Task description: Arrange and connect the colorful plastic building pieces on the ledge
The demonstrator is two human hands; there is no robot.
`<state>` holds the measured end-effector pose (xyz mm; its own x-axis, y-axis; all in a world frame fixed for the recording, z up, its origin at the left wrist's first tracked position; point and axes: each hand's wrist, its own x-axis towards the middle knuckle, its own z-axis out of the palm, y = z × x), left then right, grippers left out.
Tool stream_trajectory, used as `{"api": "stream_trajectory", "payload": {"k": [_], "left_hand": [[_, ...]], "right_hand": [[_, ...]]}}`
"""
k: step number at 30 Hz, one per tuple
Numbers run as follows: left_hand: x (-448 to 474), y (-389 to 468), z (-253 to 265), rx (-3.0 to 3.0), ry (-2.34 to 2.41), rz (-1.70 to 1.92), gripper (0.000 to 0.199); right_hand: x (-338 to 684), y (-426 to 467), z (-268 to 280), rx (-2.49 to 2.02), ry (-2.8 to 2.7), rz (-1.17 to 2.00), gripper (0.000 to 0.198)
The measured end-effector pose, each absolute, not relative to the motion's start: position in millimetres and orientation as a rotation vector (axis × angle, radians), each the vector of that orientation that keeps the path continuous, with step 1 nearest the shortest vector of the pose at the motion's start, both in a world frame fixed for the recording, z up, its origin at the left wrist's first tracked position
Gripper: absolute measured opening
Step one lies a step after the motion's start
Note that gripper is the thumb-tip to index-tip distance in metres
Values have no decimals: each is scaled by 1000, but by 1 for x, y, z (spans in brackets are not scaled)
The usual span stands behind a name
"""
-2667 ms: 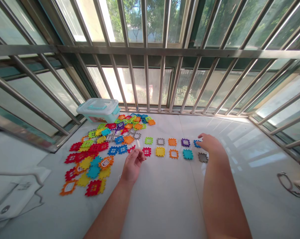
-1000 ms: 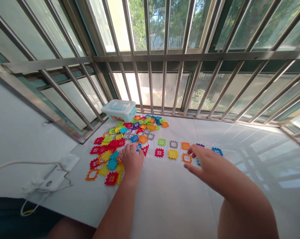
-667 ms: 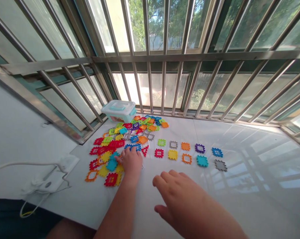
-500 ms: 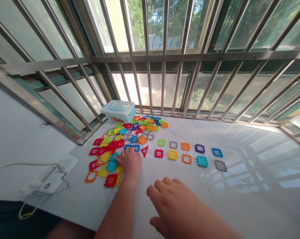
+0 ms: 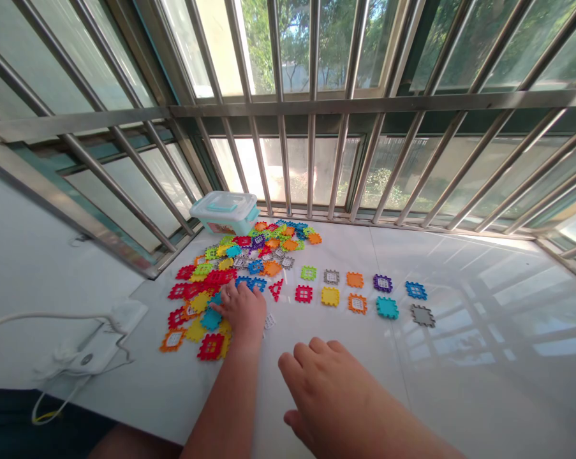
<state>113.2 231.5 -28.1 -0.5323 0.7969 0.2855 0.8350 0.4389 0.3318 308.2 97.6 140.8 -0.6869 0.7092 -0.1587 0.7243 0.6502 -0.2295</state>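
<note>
Steel bars [image 5: 311,159] stand behind a glossy white ledge [image 5: 460,376]. There, jumbled plastic tiles [image 5: 219,276] lie partly beneath the left hand [image 5: 244,312], whose grip I cannot tell; the right hand [image 5: 323,389], its grip slack and parted, is nearer than two tile rows [image 5: 330,296].

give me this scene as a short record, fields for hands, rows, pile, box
left hand: at the pile's near side, by a teal piece; grip unclear
right hand: nearer the camera, thumb apart from fingers, no piece visible in it
far row: green, grey, orange, purple, blue
near row: red, yellow, orange, teal, grey
pile: mixed colours, overlapping
box: lid on, by the bars
</note>
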Motion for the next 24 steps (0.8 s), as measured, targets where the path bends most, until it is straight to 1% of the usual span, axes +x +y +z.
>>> {"api": "stream_trajectory", "payload": {"k": [12,24], "left_hand": [[108,232,-29,-1473,-2603,-705,26],[107,232,-33,-1497,-2582,-721,27]], "right_hand": [[308,97,137,1185,2827,-392,40],[308,98,134,1163,2835,-370,40]]}}
